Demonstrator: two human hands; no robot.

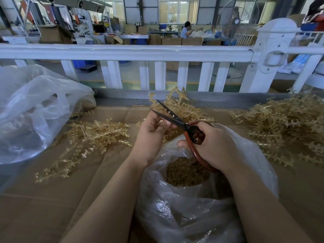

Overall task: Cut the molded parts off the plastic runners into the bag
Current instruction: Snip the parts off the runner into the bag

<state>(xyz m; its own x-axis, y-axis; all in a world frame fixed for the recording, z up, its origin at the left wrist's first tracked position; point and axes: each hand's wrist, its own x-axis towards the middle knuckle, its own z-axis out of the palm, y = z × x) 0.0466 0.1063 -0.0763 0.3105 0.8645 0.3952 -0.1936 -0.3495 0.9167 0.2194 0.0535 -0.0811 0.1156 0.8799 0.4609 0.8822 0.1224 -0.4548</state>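
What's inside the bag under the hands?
The bag holds a heap of small tan cut parts. The right hand, with the scissors, and crinkled plastic hide the rest, so how deep the heap goes cannot be seen.

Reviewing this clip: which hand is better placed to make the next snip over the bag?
The right hand. It grips the red handles of the scissors, blades open, above the open bag. The left hand pinches a runner by the blades, so it can only feed.
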